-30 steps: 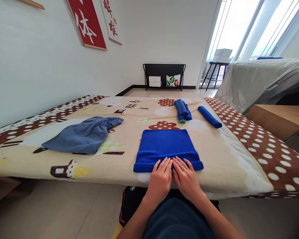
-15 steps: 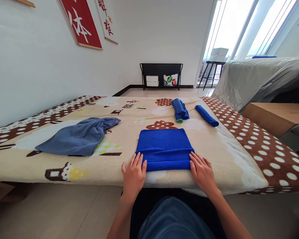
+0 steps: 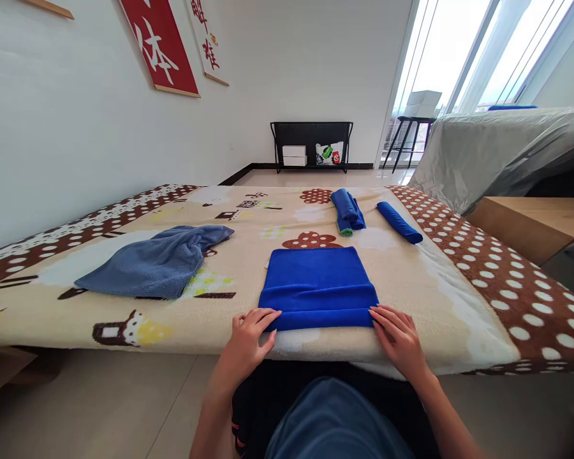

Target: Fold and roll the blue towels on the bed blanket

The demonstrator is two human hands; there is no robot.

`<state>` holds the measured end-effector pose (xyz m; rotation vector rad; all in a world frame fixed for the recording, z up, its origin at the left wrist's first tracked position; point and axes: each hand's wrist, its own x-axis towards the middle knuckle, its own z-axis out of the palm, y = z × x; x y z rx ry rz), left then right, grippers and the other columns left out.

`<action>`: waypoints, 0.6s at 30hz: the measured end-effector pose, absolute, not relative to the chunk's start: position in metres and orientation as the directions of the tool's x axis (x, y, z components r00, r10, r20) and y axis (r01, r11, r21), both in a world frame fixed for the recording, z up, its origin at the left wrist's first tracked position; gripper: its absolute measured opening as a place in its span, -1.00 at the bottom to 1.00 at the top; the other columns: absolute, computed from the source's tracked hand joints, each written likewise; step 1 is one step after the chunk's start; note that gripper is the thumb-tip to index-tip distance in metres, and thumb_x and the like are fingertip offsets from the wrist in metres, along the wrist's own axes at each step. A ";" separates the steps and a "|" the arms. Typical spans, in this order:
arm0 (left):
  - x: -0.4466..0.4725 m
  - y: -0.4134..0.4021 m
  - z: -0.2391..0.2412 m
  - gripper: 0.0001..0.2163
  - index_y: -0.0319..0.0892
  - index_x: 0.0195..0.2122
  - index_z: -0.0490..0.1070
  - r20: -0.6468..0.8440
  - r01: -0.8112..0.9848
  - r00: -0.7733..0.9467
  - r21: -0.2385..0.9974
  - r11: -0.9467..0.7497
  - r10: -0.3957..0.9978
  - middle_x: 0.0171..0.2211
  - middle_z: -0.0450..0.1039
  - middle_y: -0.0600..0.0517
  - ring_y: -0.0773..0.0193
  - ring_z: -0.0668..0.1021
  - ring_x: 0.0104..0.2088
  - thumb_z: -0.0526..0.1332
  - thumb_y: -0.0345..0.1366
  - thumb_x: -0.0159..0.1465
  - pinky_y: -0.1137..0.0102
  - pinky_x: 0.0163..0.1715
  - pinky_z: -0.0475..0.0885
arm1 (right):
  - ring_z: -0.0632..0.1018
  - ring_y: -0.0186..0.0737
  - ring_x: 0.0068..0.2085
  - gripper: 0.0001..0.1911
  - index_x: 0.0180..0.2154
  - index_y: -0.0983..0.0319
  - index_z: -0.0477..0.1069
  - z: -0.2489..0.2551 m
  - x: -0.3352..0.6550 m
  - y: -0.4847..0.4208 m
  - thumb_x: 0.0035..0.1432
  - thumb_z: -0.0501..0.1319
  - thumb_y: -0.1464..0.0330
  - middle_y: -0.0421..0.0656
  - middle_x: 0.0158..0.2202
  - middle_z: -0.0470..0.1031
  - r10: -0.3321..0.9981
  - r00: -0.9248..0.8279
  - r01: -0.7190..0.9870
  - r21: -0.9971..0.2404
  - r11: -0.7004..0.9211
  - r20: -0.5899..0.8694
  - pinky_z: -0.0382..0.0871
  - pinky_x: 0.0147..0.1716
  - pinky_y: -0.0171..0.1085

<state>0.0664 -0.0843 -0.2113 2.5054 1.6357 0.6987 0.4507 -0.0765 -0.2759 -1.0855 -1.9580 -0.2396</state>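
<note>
A bright blue towel [image 3: 316, 274] lies spread on the bed, with a band folded over along its near edge. My left hand [image 3: 249, 338] takes the folded edge at the near left corner, fingers on top and thumb at the front. At the near right corner, my right hand [image 3: 402, 338] holds the same band between fingertips and thumb. Left of these lies a crumpled grey-blue towel [image 3: 153, 261]. Beyond the blue towel are rolled blue towels with a green edge [image 3: 347, 213] and, to their right, a single rolled blue towel [image 3: 399, 223].
A cream patterned blanket [image 3: 249, 268] with brown dotted borders covers the bed. A wooden box [image 3: 530, 223] stands at the right, near furniture under plastic sheeting [image 3: 492, 146]. Against the far wall is a black rack [image 3: 310, 134] holding white boxes.
My left hand has gone from lying flat on the towel to gripping its near left corner. My right hand has slid slightly nearer and outward, its fingers closing on the right corner.
</note>
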 end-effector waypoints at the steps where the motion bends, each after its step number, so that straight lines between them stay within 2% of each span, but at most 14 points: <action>1: 0.061 -0.085 -0.211 -0.60 0.05 0.17 0.40 0.304 0.857 0.326 0.305 -0.415 0.895 0.11 0.50 0.02 0.12 0.49 0.12 0.15 -0.37 0.32 0.15 0.12 0.26 | 0.49 -0.12 0.15 -0.60 0.16 0.12 0.41 -0.275 0.455 -0.077 0.31 0.18 0.45 -0.14 0.07 0.54 0.620 -0.280 0.754 -0.232 0.614 0.733 0.32 0.09 -0.10; 5: 0.045 -0.085 -0.213 -0.52 0.00 0.21 0.34 0.247 0.864 0.282 0.354 -0.358 0.927 0.15 0.47 -0.01 0.11 0.48 0.15 0.11 -0.43 0.26 0.12 0.16 0.24 | 0.45 -0.06 0.18 -0.54 0.20 0.12 0.37 -0.271 0.461 -0.078 0.28 0.13 0.42 -0.13 0.14 0.49 0.695 -0.307 0.767 -0.263 0.585 0.650 0.32 0.11 -0.05; 14: 0.026 -0.080 -0.218 -0.63 0.06 0.09 0.48 0.355 0.862 0.257 0.335 -0.379 0.899 0.13 0.45 0.03 0.11 0.47 0.12 0.13 -0.36 0.29 0.17 0.14 0.32 | 0.48 -0.04 0.11 -0.62 0.10 0.13 0.45 -0.275 0.455 -0.075 0.27 0.12 0.35 -0.10 0.09 0.50 0.747 -0.155 0.845 -0.305 0.439 0.646 0.33 0.06 -0.04; 18: 0.030 -0.078 -0.219 -0.66 0.03 0.05 0.50 0.390 0.846 0.217 0.381 -0.372 0.895 0.11 0.44 0.02 0.10 0.45 0.13 0.12 -0.35 0.30 0.13 0.18 0.31 | 0.48 -0.04 0.06 -0.66 0.06 0.12 0.46 -0.276 0.456 -0.073 0.29 0.13 0.30 -0.09 0.12 0.46 0.753 -0.097 0.855 -0.333 0.398 0.651 0.32 0.05 -0.04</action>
